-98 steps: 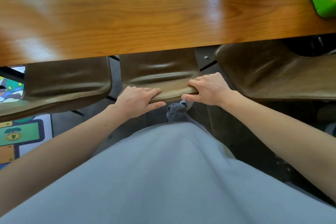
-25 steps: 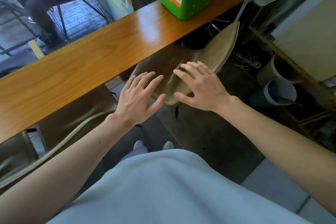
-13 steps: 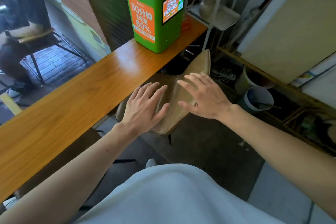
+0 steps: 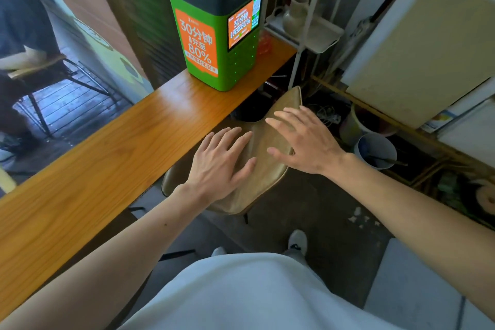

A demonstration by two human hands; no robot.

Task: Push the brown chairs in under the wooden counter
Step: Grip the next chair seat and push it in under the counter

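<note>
A brown leather chair (image 4: 263, 182) stands at the right end of the long wooden counter (image 4: 112, 142), turned at an angle, its seat partly under the counter edge and its back sticking out toward me. My left hand (image 4: 222, 161) hovers flat over the chair's back with fingers spread. Just to the right, my right hand (image 4: 302, 139) is also spread open above the upper part of the back. Whether either palm touches the leather I cannot tell. Neither hand holds anything.
A green and orange charging box (image 4: 217, 35) stands on the counter's far end. Beyond it is a white metal shelf (image 4: 308, 32) with a vase. Buckets (image 4: 375, 150) and boards crowd the floor at right. A person sits outside the window at far left.
Since the earliest frame I have let go of the middle chair and turned right to the end chair. In the last second both open hands have kept over its back as my view rose.
</note>
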